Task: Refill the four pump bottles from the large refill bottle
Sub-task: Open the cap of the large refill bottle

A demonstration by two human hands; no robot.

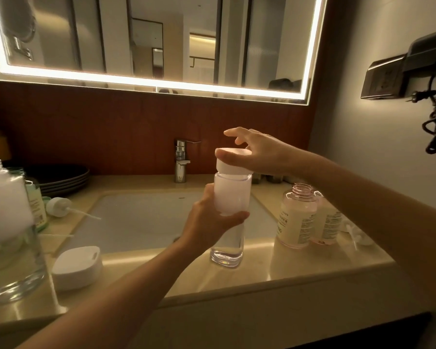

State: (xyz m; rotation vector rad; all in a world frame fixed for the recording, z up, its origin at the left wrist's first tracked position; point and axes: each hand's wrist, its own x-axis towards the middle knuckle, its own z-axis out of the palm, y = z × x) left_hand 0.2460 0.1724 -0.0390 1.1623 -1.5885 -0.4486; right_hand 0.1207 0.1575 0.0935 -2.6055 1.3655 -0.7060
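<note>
Jar (pixel 8 260) cut off L edge; pump bottle (pixel 296 217) label unreadable.

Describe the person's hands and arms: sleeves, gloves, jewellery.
Both arms are bare as far as the frame shows: no sleeves. The left hand and right hand wear no gloves; no ring, watch or bracelet shows.

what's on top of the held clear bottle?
A white cap, gripped by the right hand; the left hand holds the clear bottle by its body. The cap hides the bottle's mouth and thread.
</note>
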